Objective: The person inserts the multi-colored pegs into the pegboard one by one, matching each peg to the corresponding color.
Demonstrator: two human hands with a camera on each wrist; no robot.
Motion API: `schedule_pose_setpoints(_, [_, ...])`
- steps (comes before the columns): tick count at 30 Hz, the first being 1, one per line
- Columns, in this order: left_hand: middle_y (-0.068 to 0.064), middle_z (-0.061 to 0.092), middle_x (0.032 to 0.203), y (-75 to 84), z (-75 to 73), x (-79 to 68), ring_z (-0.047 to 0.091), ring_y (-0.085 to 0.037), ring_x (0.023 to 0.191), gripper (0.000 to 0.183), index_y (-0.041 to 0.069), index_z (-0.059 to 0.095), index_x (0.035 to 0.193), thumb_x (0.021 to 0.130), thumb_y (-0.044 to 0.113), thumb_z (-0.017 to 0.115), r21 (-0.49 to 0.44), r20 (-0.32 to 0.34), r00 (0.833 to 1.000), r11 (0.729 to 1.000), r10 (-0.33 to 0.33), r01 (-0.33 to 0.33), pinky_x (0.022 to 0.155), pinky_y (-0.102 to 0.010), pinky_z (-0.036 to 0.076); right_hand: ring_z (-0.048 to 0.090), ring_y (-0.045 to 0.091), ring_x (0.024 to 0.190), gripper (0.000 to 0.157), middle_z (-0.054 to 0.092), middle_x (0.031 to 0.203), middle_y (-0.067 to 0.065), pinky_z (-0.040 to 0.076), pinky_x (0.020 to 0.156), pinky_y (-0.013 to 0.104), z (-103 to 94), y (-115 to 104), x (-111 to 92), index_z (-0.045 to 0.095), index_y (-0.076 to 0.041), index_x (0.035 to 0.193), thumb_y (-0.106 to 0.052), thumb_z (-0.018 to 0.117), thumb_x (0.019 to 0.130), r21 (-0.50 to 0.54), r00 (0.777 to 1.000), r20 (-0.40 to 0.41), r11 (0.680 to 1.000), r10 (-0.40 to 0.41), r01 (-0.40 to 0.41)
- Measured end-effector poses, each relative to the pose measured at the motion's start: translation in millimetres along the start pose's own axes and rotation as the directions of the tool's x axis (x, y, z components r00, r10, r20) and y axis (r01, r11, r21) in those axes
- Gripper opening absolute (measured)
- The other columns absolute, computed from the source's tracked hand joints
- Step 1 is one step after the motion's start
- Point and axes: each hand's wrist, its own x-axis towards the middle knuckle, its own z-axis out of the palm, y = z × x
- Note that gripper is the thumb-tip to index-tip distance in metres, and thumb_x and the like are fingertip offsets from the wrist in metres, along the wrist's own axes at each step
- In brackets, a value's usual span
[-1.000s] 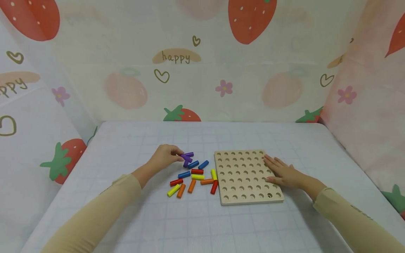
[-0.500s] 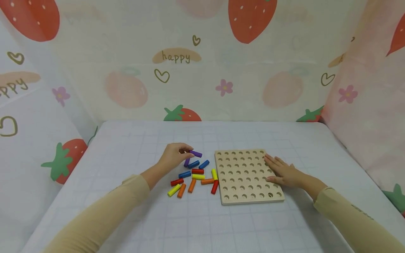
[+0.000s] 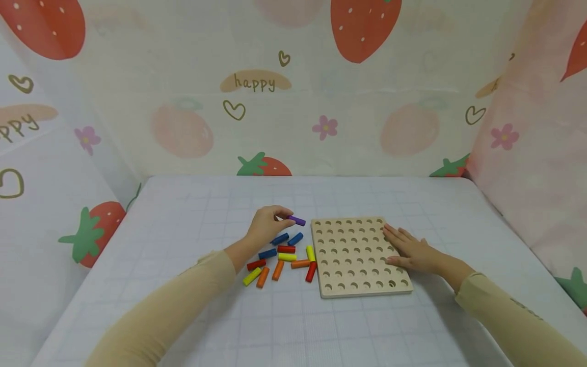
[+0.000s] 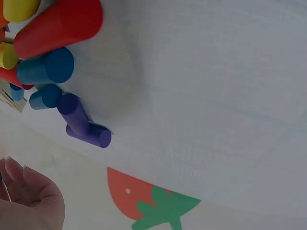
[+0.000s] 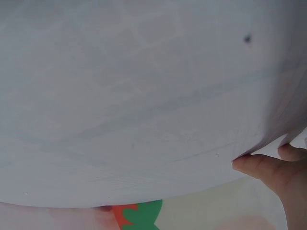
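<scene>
Between thumb and fingertips, my left hand (image 3: 269, 224) pinches a purple peg (image 3: 298, 220) just left of the wooden pegboard (image 3: 362, 293). Two more purple pegs (image 4: 79, 122) lie crossed on the table in the left wrist view; in the head view that hand hides them. Blue pegs (image 3: 295, 239) sit just below the hand. My right hand (image 3: 415, 255) rests on the right edge of the pegboard with its fingers extended. Round holes in rows cover the board, and no peg stands in them. The right wrist view shows the right hand's fingers (image 5: 264, 167) but not the board.
Red (image 3: 286, 249), yellow (image 3: 287, 257), orange (image 3: 277, 270) and blue pegs lie loose to the left of the board. A yellow peg (image 3: 311, 253) and a red peg (image 3: 311, 271) lie against its left edge. Printed fabric walls (image 3: 293, 127) surround the white table (image 3: 192, 204).
My left hand has moved right from the purple pegs towards the board, carrying one of them. My right hand and the board have stayed in place.
</scene>
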Motion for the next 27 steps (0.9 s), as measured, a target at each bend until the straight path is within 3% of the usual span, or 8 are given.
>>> schedule_pose_setpoints(12, [-0.006, 0.069, 0.103, 11.9, 14.5, 1.2, 0.054, -0.021, 0.087, 0.025, 0.005, 0.070, 0.113, 0.091, 0.017, 0.070, 0.013, -0.004, 1.000, 1.000, 0.027, -0.027, 0.069, -0.025, 0.047, 0.006, 0.053, 0.140, 0.081, 0.010, 0.159, 0.022, 0.002, 0.092, 0.083, 2.6, 3, 1, 0.017, 0.002, 0.153, -0.044, 0.054, 0.097, -0.009, 1.000, -0.006, 1.000, 0.001, -0.001])
schedule_pose_setpoints(20, [-0.007, 0.069, 0.101, 13.0, 18.8, 5.1, 0.054, -0.021, 0.083, 0.023, 0.003, 0.070, 0.111, 0.091, 0.014, 0.069, 0.004, -0.043, 0.998, 0.999, 0.035, -0.035, 0.067, -0.025, 0.045, 0.006, 0.053, 0.140, 0.080, 0.010, 0.159, 0.022, 0.002, 0.092, 0.082, 2.6, 3, 0, 0.017, 0.002, 0.153, -0.044, 0.054, 0.098, -0.009, 1.000, -0.002, 1.000, 0.007, -0.007])
schedule_pose_setpoints(27, [-0.007, 0.068, 0.104, 17.6, 24.0, 7.4, 0.054, -0.023, 0.087, 0.025, 0.004, 0.070, 0.113, 0.091, 0.016, 0.070, 0.012, -0.043, 0.999, 1.000, 0.015, -0.014, 0.076, -0.031, 0.047, 0.008, 0.053, 0.140, 0.081, 0.010, 0.158, 0.023, 0.004, 0.092, 0.083, 1.8, 2, 0, 0.018, 0.002, 0.152, -0.045, 0.054, 0.097, -0.022, 1.000, -0.006, 1.000, 0.002, -0.002])
